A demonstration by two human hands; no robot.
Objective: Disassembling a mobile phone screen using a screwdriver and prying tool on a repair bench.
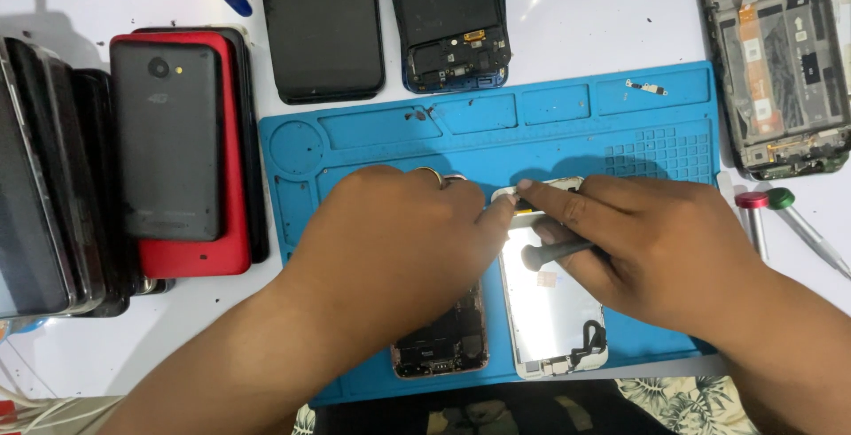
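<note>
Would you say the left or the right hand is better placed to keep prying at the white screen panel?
Probably the right hand: it already holds the dark pry tool over the white screen panel, while the left hand covers the opened phone body and pinches the panel's top edge.

Under my hands the blue mat (567,125) looks like matt rubber w/ moulded ridges. The white screen panel (550,311) is glossy, prob. glass w/ plastic rim; my tool (554,252) has a dull black handle. The red phone case (232,222) is smooth plastic.
</note>
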